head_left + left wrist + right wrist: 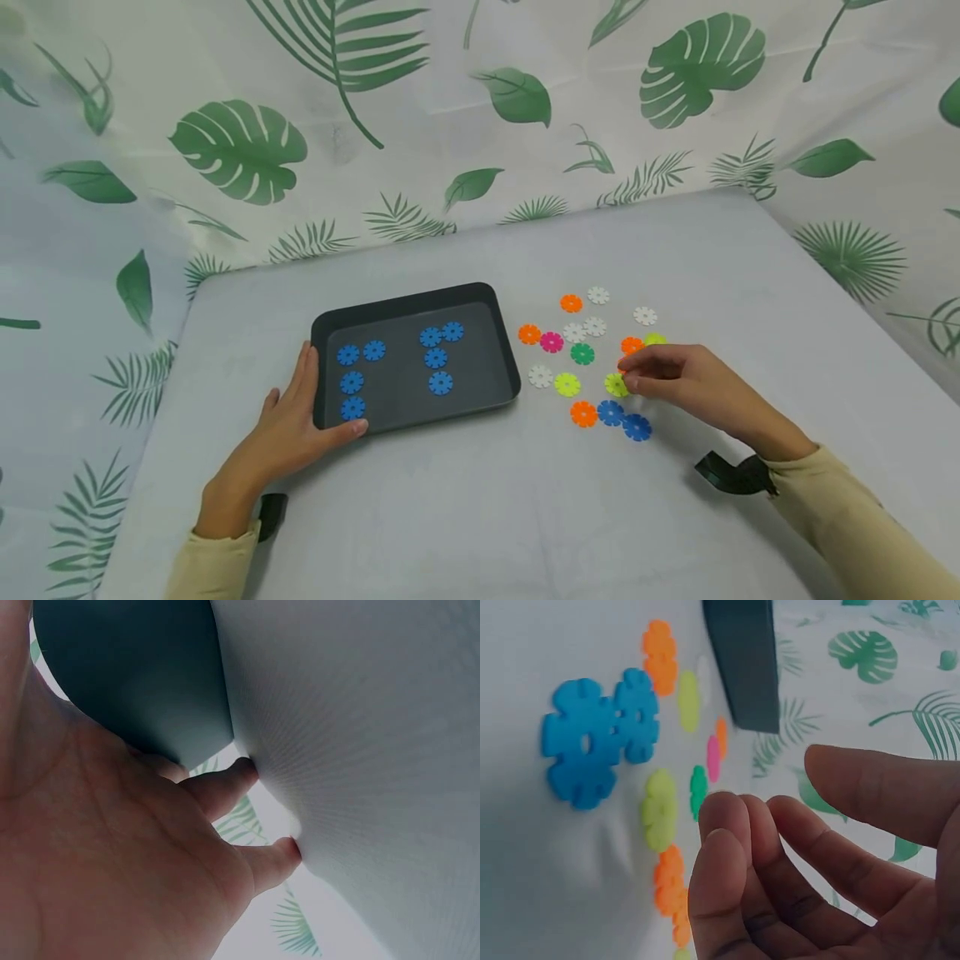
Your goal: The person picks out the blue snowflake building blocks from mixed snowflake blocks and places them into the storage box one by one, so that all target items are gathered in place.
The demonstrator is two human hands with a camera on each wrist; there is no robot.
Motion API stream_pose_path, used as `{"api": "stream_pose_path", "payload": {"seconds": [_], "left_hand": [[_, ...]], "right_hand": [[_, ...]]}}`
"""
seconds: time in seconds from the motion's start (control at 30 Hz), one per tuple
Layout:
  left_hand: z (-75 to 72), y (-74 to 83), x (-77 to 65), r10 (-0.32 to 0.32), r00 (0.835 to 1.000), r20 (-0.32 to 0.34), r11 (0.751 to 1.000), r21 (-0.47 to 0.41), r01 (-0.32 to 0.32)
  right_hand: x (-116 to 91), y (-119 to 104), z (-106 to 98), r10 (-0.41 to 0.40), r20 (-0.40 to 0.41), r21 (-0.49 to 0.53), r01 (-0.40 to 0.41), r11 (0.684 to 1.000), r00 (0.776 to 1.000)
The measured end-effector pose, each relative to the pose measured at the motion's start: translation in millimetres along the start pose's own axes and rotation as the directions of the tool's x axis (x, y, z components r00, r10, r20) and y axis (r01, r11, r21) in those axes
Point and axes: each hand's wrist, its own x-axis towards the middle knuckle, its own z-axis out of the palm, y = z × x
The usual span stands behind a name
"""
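Observation:
A dark grey tray (397, 408) carries several blue flower-shaped discs (436, 358) in two groups. My left hand (281, 437) rests at its near left corner, the thumb along the near rim and straight fingers against the left side. In the left wrist view two fingertips (244, 771) reach the tabletop beside the tray wall. My right hand (693, 383) hovers over the loose discs, fingers bent loosely; a gap shows between thumb and fingers in the right wrist view, with nothing held. Nearest to it are a yellow disc (616, 384) and orange discs (669, 880), partly covered in the head view.
Right of the tray lie loose white discs (540, 377), a pink disc (551, 342), a green disc (582, 354) and two blue discs (637, 427). A white cloth (465, 508) covers the table. Leaf-printed curtains (420, 175) stand behind and at the sides.

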Motion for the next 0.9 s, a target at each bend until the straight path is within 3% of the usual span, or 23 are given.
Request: {"api": "stream_pose_path", "payload": {"seconds": [0.43,0.67,0.9], "left_hand": [[1.4,-3.0,1.4,0.002,1.000,-0.003,1.000,-0.008,-0.002],[0.2,-2.6,1.2,-0.002,1.000,-0.004,1.000,0.003,0.002],[-0.1,0.0,0.6,-0.012,1.000,0.003,1.000,0.005,0.012]], "right_hand": [[-13,14,2,-0.081,0.035,-0.113,0.084,0.990,0.996],[-18,24,8,-0.121,0.081,-0.115,0.130,0.985,0.989],[-19,29,17,-0.150,0.065,-0.161,0.158,0.974,0.987]]}}
